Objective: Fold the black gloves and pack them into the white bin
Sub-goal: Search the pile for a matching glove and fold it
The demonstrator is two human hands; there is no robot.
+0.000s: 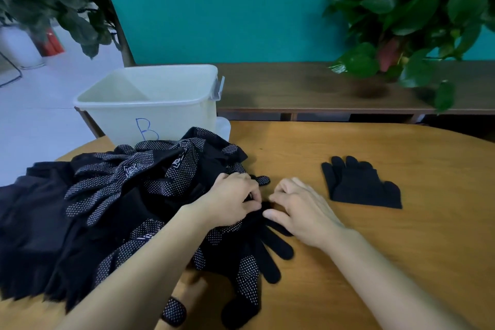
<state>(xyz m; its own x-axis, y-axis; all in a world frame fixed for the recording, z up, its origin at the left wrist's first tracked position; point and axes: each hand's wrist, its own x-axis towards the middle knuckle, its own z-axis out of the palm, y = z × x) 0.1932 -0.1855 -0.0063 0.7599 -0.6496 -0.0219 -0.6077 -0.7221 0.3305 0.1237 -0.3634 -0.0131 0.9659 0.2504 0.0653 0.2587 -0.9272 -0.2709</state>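
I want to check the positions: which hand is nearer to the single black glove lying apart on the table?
The right hand. It rests just left of the single glove, not touching it. The left hand is farther left, at the edge of the glove pile.

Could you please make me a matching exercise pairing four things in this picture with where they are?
Things:
1. bin
2. lone glove
3. glove pile
4. plant

Places:
A. flat on the table, right of both hands
B. on the dark shelf, far right
C. far left table edge, marked B
D. heaped on the table's left side

Pairs: 1-C, 2-A, 3-D, 4-B
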